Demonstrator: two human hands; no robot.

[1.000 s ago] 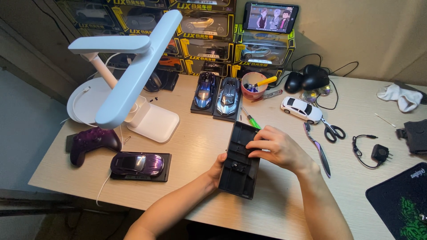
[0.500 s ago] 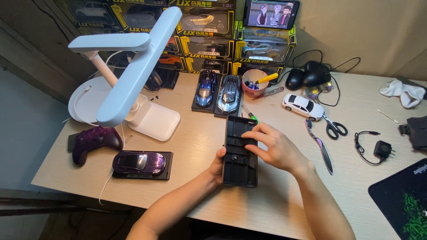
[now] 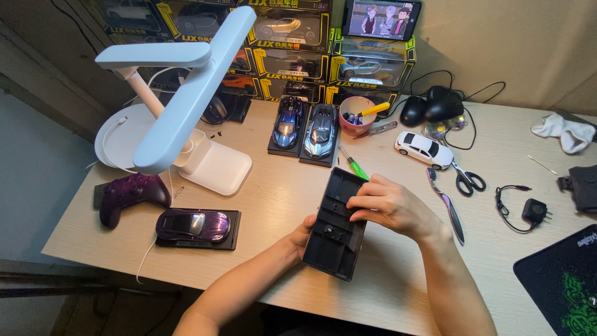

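Centre: the base plate is held between the left hand and right hand.
Left: lamp, game controller.
Right: scissors.

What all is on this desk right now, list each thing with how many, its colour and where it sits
black plastic base: 1, black, desk front centre, held
desk lamp: 1, white, left
game controller: 1, purple, front left
model cars on bases: 3, two blue and silver at back centre, one purple front left
loose model car: 1, white, right of centre
cup of tools: 1, pink, back centre
scissors: 1, black handles, right
computer mice: 2, black, back right
boxed cars: several, stacked at the wall
left hand: grips the base's left edge
right hand: rests on the base's top
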